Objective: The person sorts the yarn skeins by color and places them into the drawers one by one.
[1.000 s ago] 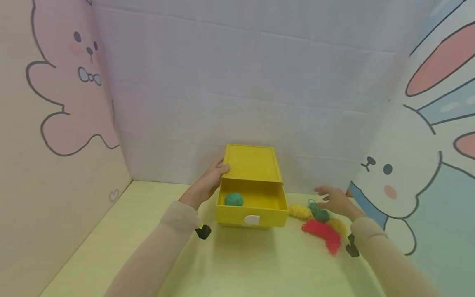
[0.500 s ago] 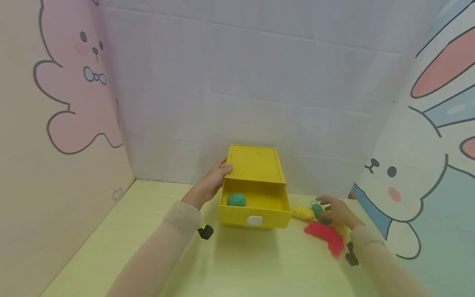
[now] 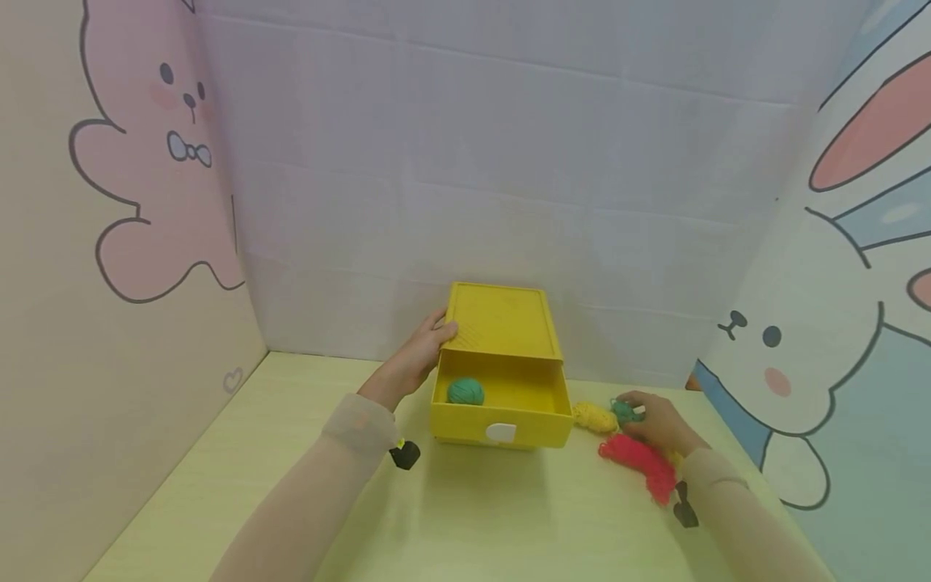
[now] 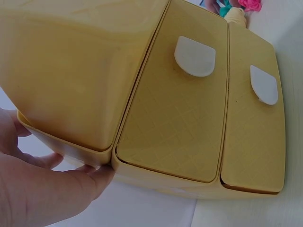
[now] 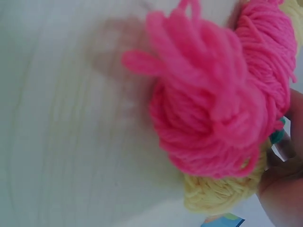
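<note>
A yellow drawer box (image 3: 502, 319) stands by the back wall, its top drawer (image 3: 538, 435) pulled out with a green yarn ball (image 3: 465, 392) inside. My left hand (image 3: 410, 364) grips the box's left side, thumb at the top edge; in the left wrist view the hand (image 4: 52, 184) wraps that side. To the right of the box, the fingers of my right hand (image 3: 660, 424) curl round a green yarn bundle (image 3: 625, 411) on the table. The right wrist view shows the hand (image 5: 286, 165) partly hidden behind pink yarn (image 5: 203, 113), with a bit of green yarn (image 5: 278, 136) at its fingers.
Red-pink yarn (image 3: 640, 461) lies just in front of the right hand, and a yellow bundle (image 3: 595, 418) sits between hand and box. More pale yellow yarn (image 5: 222, 191) shows under the pink. Two closed drawers (image 4: 175, 118) are visible. Walls stand left, right and behind.
My right hand has come down onto the green bundle, and its fingers have closed round it. The left hand keeps its hold on the box; the view has shifted slightly.
</note>
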Demonstrator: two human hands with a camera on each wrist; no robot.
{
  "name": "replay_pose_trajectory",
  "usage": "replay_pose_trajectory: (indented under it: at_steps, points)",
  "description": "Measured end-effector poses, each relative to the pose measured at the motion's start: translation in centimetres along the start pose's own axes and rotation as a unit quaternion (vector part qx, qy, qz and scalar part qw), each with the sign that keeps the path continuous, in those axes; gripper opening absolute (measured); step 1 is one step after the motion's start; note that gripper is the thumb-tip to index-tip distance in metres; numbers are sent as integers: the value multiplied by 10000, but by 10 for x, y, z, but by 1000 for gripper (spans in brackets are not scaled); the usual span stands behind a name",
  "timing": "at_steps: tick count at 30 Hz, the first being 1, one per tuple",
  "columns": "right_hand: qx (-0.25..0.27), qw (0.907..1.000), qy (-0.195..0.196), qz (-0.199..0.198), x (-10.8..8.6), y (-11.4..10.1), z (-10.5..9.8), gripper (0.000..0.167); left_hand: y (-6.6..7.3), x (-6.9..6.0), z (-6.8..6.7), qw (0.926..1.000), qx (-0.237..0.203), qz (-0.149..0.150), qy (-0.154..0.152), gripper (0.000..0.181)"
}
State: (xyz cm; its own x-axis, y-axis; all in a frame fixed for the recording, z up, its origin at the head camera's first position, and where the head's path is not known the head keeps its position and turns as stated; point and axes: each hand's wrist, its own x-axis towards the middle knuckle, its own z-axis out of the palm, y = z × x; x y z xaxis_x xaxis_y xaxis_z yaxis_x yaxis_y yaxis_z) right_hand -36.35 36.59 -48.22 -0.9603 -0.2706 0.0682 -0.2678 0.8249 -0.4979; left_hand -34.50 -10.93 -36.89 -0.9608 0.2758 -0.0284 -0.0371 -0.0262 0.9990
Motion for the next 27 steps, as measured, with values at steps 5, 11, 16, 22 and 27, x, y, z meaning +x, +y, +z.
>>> replay_pose_trajectory:
  at_steps: [5,11,16,22,27]
  points:
    - [11,9999,54,-97,0,0,-4,48,0,1,1,10000,1,30,-37,68]
    - [88,9972,312,-678,1,-12,-19,45,0,1,1,10000,10,2,-5,69]
    - [19,9962,365,-786,1,-39,-37,46,0,0,1,10000,46,-7,-10,69]
    - [11,9962,290,-821,-1,-72,-62,48,2,-3,1,10000,23,-1,-32,69]
    - [20,9914,323,-1265,-5,-101,-81,47,3,-3,2,10000,31,10,-48,69]
